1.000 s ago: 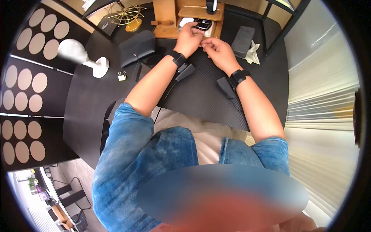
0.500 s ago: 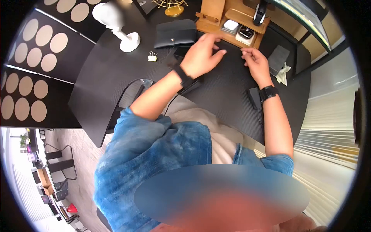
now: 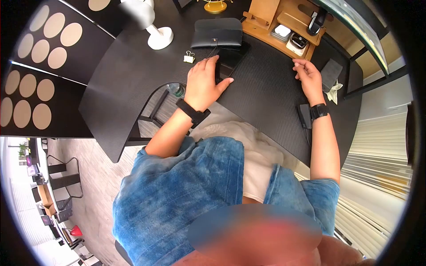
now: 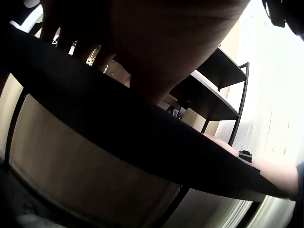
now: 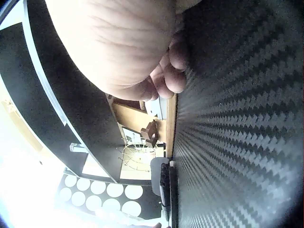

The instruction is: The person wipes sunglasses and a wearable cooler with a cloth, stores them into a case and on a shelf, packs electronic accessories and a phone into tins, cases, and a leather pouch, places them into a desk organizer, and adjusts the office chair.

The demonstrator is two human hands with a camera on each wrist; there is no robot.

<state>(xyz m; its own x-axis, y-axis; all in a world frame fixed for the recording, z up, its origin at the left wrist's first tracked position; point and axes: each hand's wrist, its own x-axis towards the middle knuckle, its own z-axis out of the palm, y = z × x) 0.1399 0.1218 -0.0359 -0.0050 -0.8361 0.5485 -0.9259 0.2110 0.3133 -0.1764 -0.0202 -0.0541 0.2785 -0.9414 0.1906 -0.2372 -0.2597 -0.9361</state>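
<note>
My left hand (image 3: 204, 84) is over the desk's near edge with its fingers extended and thumb spread, holding nothing visible. Its fingertips reach the side of a flat, glossy black object (image 3: 233, 58), which looks like a phone. Just beyond lie a black snap pouch (image 3: 217, 34) and a white binder clip (image 3: 189, 56). My right hand (image 3: 309, 80) rests low over the desk, fingers loosely bent; in the right wrist view its fingertips (image 5: 175, 78) are right at the textured surface. Nearest to it is a wooden organizer (image 3: 262, 35) with a white case (image 3: 282, 31) and a smartwatch (image 3: 299, 41).
A dark grey box (image 3: 331, 71) and a pale cloth (image 3: 333, 92) lie beside the right hand. A white lamp (image 3: 159, 39) stands on the left. At the back are a gold wire ornament (image 3: 215, 6) and, on the right, a black shelf frame (image 3: 377, 82).
Both hands were together at the organizer. The left has drawn back leftward to the desk's near edge; the right has parted from it and stays near the organizer. The head view has turned.
</note>
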